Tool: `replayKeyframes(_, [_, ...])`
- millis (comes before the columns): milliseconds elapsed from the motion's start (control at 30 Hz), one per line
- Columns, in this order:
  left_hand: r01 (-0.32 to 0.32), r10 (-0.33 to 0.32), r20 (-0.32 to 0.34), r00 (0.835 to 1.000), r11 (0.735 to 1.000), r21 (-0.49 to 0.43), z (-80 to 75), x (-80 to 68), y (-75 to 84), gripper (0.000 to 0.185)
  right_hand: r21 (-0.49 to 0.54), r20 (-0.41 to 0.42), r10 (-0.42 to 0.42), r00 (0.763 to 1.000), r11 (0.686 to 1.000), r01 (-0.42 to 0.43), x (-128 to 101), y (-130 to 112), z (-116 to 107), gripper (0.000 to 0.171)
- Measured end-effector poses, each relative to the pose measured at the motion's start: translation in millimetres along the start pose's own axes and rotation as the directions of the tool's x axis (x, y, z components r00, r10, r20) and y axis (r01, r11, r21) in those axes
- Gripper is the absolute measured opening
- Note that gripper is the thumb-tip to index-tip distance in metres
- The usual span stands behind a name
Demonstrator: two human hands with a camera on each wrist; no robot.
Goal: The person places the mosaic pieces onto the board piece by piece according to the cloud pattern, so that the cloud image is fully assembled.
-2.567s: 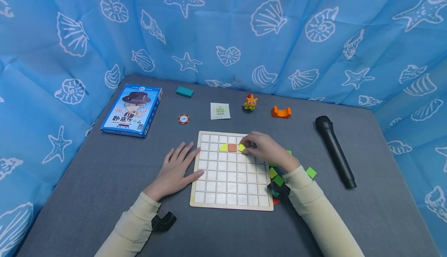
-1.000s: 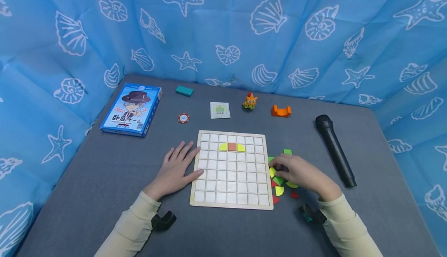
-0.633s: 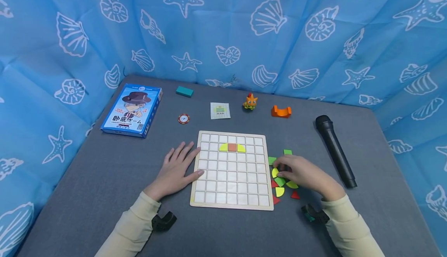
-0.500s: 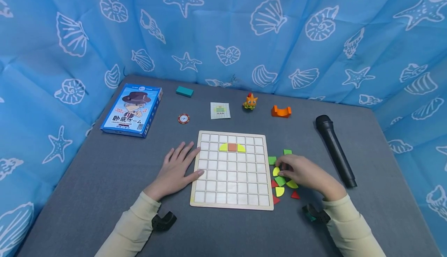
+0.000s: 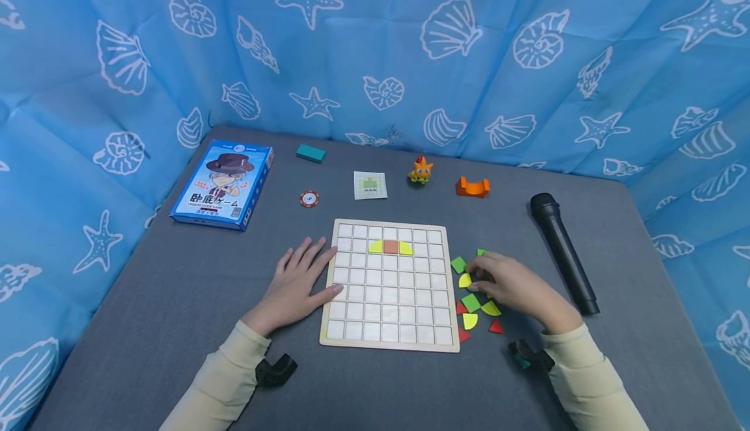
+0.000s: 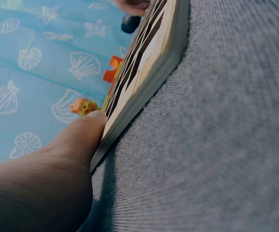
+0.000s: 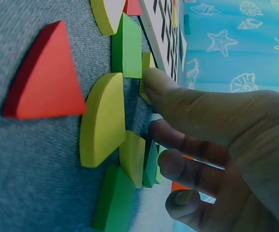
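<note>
In the head view a square wooden grid board (image 5: 389,296) lies on the table. One upper row holds an orange square (image 5: 390,247) between two yellow quarter-circle pieces. My left hand (image 5: 295,288) rests flat with fingers spread, touching the board's left edge; the left wrist view has the thumb (image 6: 89,128) against it. Right of the board, my right hand (image 5: 510,282) holds a yellow quarter-circle block (image 5: 464,280) between thumb and index finger; the thumb partly hides it in the right wrist view. Around it lie green squares (image 5: 471,303), other yellow quarter-circles (image 5: 491,308) and red triangles (image 5: 495,327).
Behind the board are a small pattern card (image 5: 370,185), a poker chip (image 5: 309,198), a teal block (image 5: 310,153), an orange toy figure (image 5: 420,170) and an orange arch block (image 5: 472,187). A blue game box (image 5: 221,185) lies left, a black microphone (image 5: 564,253) right.
My right hand has let go of a yellow quarter-circle on the board and moved right to the loose blocks. The yellow one there has shifted slightly away from me; a green square beside it has turned.
</note>
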State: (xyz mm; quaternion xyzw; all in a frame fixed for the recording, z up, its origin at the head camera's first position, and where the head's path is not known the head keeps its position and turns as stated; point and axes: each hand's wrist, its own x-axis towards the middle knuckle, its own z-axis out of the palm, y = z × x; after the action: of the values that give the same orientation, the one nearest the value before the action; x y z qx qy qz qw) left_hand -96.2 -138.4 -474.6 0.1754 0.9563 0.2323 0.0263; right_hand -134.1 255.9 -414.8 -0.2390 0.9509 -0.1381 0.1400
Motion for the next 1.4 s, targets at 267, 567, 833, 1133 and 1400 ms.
replayKeyframes(267, [0.000,0.000,-0.003,1.000,1.000,-0.001,1.0,0.8,-2.5,0.075,-0.013,-0.037,-0.029,0.999,1.000,0.029,0,0,2,0.024])
replayKeyframes(567, [0.001,-0.001,0.001,1.000,1.000,0.007,2.7,1.7,-3.8,0.074,0.076,-0.061,-0.032,0.998,0.996,0.036,4,-5,-2,0.022])
replayKeyframes(833, [0.012,-0.012,0.024,1.000,1.000,-0.002,2.8,1.5,-3.2,0.073,0.257,-0.068,-0.033,0.997,0.965,0.049,15,-17,-4,0.023])
replayKeyframes(1133, [0.012,-0.012,0.024,1.000,1.000,0.002,3.0,1.6,-4.6,0.073,0.312,-0.047,-0.114,0.992,0.942,0.124,43,-40,-5,0.020])
replayKeyframes(1400, [0.019,-0.019,0.036,0.999,1.000,-0.005,1.9,1.1,-3.9,0.073,0.265,-0.036,-0.215,0.976,0.939,0.217,73,-65,0,0.025])
